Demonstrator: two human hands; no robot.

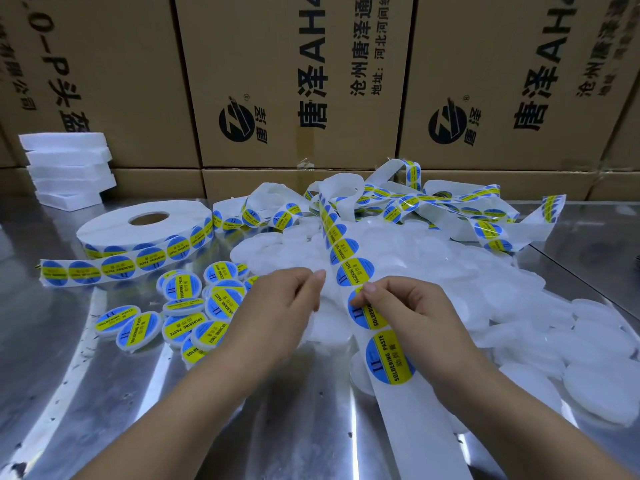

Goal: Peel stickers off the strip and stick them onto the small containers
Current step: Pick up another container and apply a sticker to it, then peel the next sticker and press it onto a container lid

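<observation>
With its edge pinched by the right hand, the sticker on the strip over the containers is best peeled slowly and flat; the grip of the left hand cannot be told

Single head-worn wide-angle view, facing forward and down, close over metal table, cardboard boxes behind.

One white paper sticker roll; behind it, five stacked white foam slabs; in front of it, about ten labelled round white containers.
</observation>
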